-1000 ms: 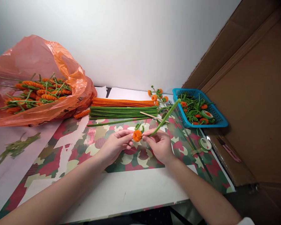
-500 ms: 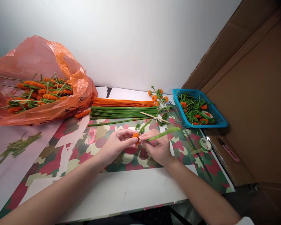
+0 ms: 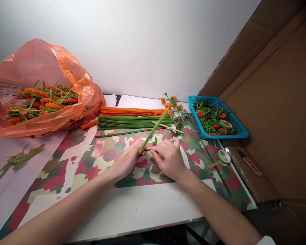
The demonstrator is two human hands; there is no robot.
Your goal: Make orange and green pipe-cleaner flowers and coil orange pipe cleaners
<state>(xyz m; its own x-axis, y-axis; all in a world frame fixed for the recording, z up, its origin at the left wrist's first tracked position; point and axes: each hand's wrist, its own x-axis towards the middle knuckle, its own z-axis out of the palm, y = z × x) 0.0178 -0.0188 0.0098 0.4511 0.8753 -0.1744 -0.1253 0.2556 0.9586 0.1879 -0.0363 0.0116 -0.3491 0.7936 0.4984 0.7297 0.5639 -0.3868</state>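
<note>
My left hand (image 3: 129, 159) and my right hand (image 3: 168, 158) meet over the patterned mat (image 3: 91, 160), fingers pinched together. Between them they grip a small orange pipe-cleaner ball, now almost hidden by the fingers, with a green pipe-cleaner stem (image 3: 153, 131) attached. The stem slants up and away to the right from my fingertips. A short green curl (image 3: 155, 140) pokes up beside my right thumb.
Bundles of orange (image 3: 134, 111) and green pipe cleaners (image 3: 134, 121) lie behind my hands, with a wooden stick (image 3: 168, 127). An orange plastic bag (image 3: 40, 92) of finished flowers sits at left, a blue basket (image 3: 241, 131) of pieces at right, green tape (image 3: 223, 156) and cardboard (image 3: 275, 102) nearby.
The green stem has swung from pointing right to slanting up and back. The orange ball, visible a second ago, is now covered by my fingers, and both hands sank closer to the mat.
</note>
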